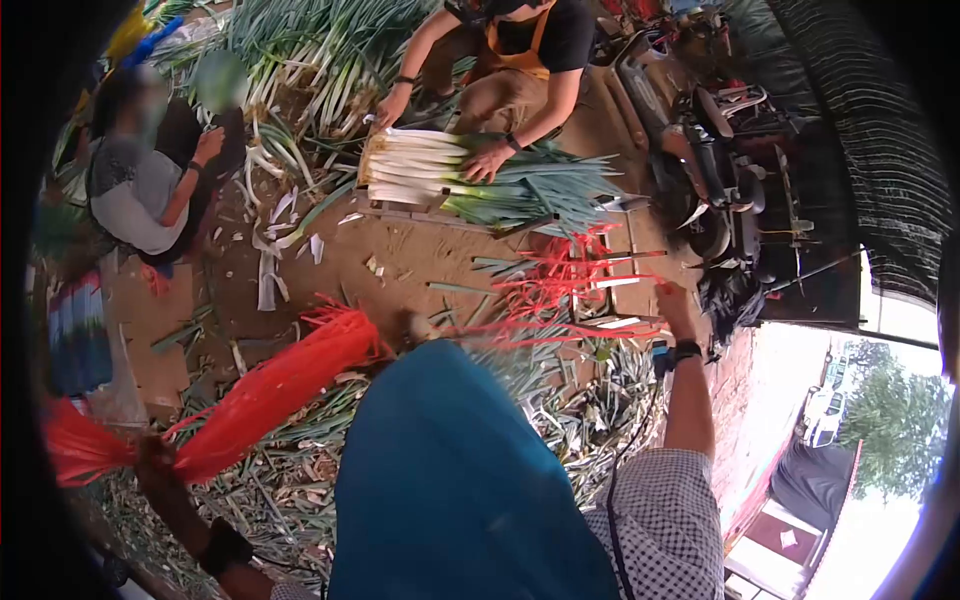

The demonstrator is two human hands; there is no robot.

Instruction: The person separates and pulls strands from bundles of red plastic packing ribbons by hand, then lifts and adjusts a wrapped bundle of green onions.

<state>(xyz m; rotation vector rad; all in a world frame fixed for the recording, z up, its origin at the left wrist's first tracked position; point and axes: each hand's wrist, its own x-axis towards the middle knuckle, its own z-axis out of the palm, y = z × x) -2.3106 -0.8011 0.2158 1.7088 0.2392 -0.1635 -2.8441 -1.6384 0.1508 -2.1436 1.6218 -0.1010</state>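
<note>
While L hand point(155, 460) grips narrow waist of red strip bundle point(285, 395), ~8 o'clock, prob to keep it together, R hand point(677, 305) is well apart, 3 o'clock, nr red strands point(560, 275); can't tell if clamped on any. Co-worker's hand point(488, 158) rests on leeks point(410, 180), 12 o'clock, prob for alignment.

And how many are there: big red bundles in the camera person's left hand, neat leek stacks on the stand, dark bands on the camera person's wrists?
Red bundle in the left hand: 1
Leek stack: 1
Dark wristbands: 2
Total: 4
</note>
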